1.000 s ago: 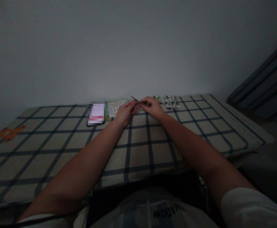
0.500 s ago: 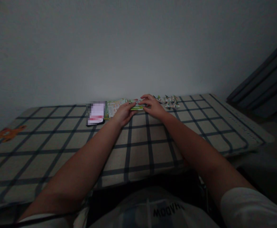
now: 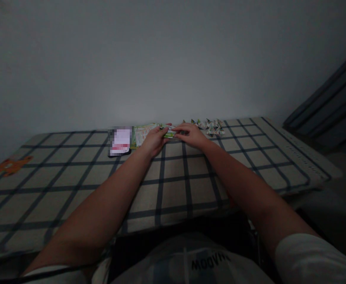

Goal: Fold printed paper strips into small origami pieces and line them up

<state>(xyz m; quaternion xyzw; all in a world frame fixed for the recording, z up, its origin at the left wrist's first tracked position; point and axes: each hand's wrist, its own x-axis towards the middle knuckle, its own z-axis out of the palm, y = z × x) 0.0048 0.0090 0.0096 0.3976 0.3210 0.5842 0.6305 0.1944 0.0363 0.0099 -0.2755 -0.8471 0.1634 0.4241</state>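
Observation:
Both hands meet over the far side of the table. My left hand point(image 3: 155, 141) is closed around a folded strip of green and white printed paper point(image 3: 170, 133), its thumb on top. My right hand point(image 3: 192, 135) pinches the strip's right end between thumb and fingers; the exact fold is too small to make out. Just left of my left hand lie more green and white printed sheets point(image 3: 141, 133), partly covered by it. Several small folded paper pieces point(image 3: 214, 127) sit beyond and to the right of my right hand.
A phone point(image 3: 120, 142) with a blurred lit screen lies left of the sheets. The checked tablecloth point(image 3: 173, 193) covers the table, which meets a pale wall point(image 3: 173, 59). An orange flat item point(image 3: 11, 165) is at the far left. A dark curtain point(image 3: 333, 98) hangs at the right.
My right hand's raised fingers have come down and drawn together at the strip's right end. The strip now looks shorter and tilted. My left hand has barely moved.

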